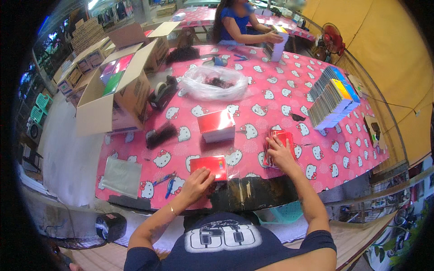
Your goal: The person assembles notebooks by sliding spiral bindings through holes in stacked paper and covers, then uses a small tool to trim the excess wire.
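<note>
A small red notebook (217, 167) lies flat near the table's front edge. My left hand (200, 179) rests on its lower left part, fingers laid over the cover and holding nothing. To the right is an uneven pile of red notebooks (290, 137). My right hand (281, 152) lies on top of this pile, fingers spread across the upper cover. Between and beyond my hands stands a neat stack of white-edged notebooks (218, 134) with a shiny red cover on top.
Left are an open carton (97, 110), a tape dispenser (162, 94), a black brush (162, 135), clear plastic sleeves (122, 176) and pens (169, 187). A plastic bag (214, 83) lies mid-table; notebook rows (332, 101) stand right. Across, a person (239, 25) holds a stack (277, 47).
</note>
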Demonstrator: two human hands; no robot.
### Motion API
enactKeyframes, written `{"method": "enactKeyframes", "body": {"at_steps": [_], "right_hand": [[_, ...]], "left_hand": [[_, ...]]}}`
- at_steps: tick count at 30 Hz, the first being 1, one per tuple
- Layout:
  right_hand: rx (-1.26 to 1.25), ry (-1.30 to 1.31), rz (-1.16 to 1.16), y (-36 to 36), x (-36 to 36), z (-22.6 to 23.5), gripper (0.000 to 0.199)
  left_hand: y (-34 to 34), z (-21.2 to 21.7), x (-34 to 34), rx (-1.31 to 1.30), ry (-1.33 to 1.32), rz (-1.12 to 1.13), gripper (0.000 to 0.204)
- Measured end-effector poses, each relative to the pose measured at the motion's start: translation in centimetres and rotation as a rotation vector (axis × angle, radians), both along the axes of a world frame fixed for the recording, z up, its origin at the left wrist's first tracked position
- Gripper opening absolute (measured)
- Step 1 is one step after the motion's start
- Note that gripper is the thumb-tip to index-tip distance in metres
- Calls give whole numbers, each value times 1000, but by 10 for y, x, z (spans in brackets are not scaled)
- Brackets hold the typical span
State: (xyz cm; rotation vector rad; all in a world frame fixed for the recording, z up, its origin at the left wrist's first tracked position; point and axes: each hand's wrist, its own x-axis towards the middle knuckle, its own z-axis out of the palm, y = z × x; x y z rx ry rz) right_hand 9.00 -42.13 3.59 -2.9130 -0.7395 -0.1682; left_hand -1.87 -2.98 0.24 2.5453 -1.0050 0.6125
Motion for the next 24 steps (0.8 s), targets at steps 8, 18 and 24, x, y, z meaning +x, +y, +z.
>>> {"method": "enactKeyframes", "body": {"at_steps": [8,18,24], "right_hand": [[822,140,179,110,-45,19,63],[1310,551,-5,192,-64,-35,23],[1351,686,72,189,-53,-35,32]], "left_hand": [[-6,55,19,3,91,191,32],[106,-45,114,-255,121,493,35],[66,-42,124,-286,184,531,26]]}}
